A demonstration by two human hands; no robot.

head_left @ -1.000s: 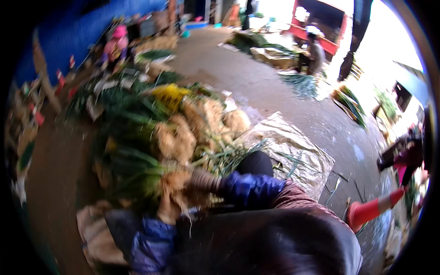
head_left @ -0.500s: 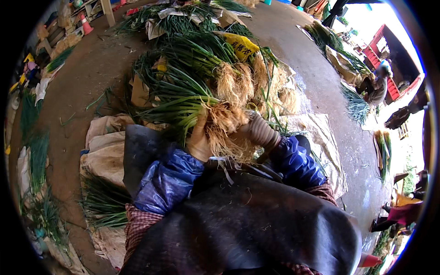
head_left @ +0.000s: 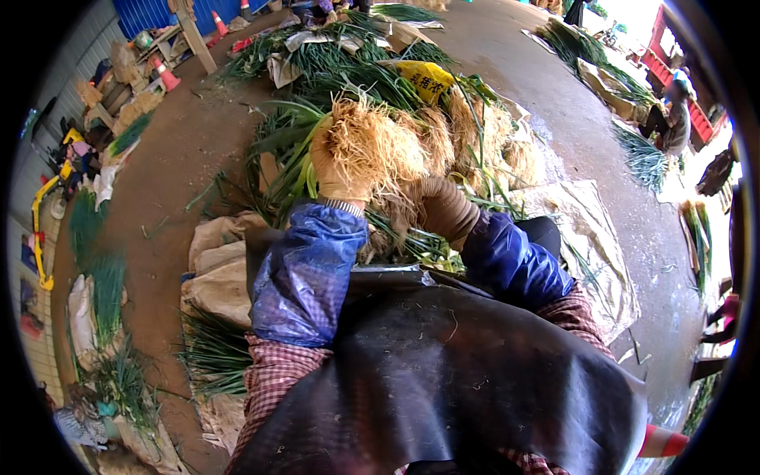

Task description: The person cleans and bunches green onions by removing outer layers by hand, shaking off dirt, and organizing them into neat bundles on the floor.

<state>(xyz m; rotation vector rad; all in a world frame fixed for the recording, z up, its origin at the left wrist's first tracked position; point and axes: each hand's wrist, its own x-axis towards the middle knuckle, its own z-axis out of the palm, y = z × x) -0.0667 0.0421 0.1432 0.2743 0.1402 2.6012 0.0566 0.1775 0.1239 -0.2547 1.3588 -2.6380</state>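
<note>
In my gloved left hand (head_left: 339,176) is a bunch of green onions (head_left: 375,142), its pale straw-coloured roots fanned up toward me and its green leaves pointing away to the left. The fingers are wrapped around the stalks. My gloved right hand (head_left: 445,207) is lower and to the right, curled, with brownish root strands beside its fingers; what it holds is hidden. Just beyond my hands lies a heap of green onions (head_left: 497,131), roots toward me, with a yellow printed sack (head_left: 427,81) on it. A dark apron (head_left: 451,356) covers my lap.
Pale sacks (head_left: 590,245) spread at the right, and folded sacks (head_left: 218,277) with loose onion leaves (head_left: 214,352) at the left. More onions lie along both sides. Traffic cones (head_left: 166,75) stand far left. Another person (head_left: 673,119) sits at the far right.
My left hand has raised the bunch and tipped its roots upward. My right hand has come away from the roots, slightly lower. The whole view has shifted right and down.
</note>
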